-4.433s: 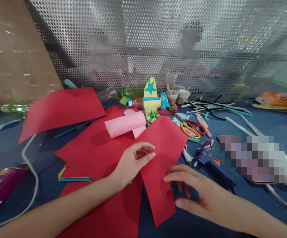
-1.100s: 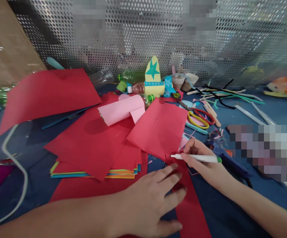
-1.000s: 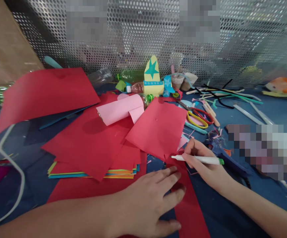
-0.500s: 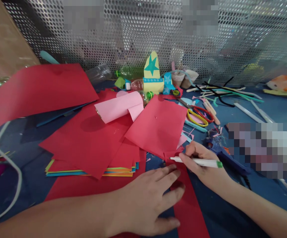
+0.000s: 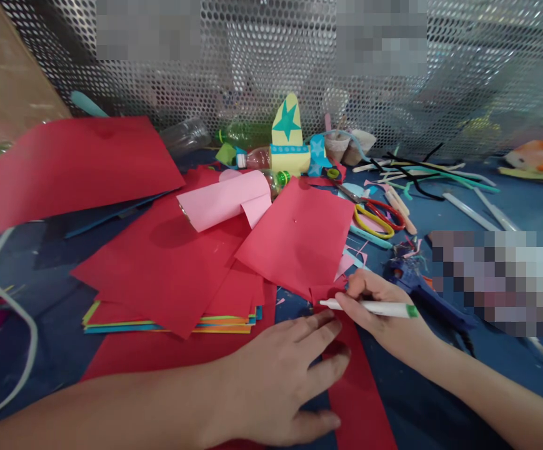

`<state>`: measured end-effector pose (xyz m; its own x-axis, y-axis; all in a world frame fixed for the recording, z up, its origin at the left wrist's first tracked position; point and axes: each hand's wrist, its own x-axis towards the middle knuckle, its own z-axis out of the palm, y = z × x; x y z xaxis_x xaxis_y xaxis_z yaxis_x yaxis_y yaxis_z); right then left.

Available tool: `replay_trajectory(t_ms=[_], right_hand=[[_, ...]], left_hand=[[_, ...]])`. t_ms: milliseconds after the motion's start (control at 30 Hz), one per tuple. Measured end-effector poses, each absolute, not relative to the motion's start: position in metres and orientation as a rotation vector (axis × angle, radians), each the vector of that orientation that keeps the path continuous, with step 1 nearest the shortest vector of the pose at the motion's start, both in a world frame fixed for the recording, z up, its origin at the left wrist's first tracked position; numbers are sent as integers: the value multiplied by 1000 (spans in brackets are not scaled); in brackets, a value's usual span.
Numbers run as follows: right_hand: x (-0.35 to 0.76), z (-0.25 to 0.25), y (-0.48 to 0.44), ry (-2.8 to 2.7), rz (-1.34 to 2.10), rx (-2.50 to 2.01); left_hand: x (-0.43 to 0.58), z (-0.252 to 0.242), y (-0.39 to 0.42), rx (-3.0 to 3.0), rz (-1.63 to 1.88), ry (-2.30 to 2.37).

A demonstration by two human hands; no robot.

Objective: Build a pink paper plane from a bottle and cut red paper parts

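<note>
My right hand [image 5: 386,312] is closed round a white marker pen [image 5: 383,308] with a green end. The pen's pale tip points left, over the top end of a long red paper strip [image 5: 358,381]. Fingers spread, my left hand [image 5: 290,375] lies flat with its fingertips on that strip. Beyond my hands rests a squarish sheet of red paper [image 5: 299,234], overlapping a stack of coloured paper [image 5: 172,269] with red sheets on top. On the stack lies a plastic bottle wrapped in pink paper [image 5: 227,197].
Scissors [image 5: 374,215] with red and yellow handles lie among paper scraps. A blue glue gun [image 5: 425,297] is right of my right hand. Behind stands a bottle with yellow paper and a star [image 5: 290,156]. Pipe cleaners [image 5: 421,172] lie at the back right, before a perforated metal panel [image 5: 252,69].
The pen and my right hand have shifted very slightly left along the strip's top end. My left hand stays in place on the strip.
</note>
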<state>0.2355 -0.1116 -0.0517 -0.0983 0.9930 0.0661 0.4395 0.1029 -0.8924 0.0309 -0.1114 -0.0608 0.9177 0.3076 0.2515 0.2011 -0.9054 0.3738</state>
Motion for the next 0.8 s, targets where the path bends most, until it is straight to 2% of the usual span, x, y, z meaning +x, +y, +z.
replay_trajectory(t_ms=[800], right_hand=[[233, -52, -112, -1634, 1039, -1401]], left_hand=[[33, -59, -114, 2672, 350, 394]])
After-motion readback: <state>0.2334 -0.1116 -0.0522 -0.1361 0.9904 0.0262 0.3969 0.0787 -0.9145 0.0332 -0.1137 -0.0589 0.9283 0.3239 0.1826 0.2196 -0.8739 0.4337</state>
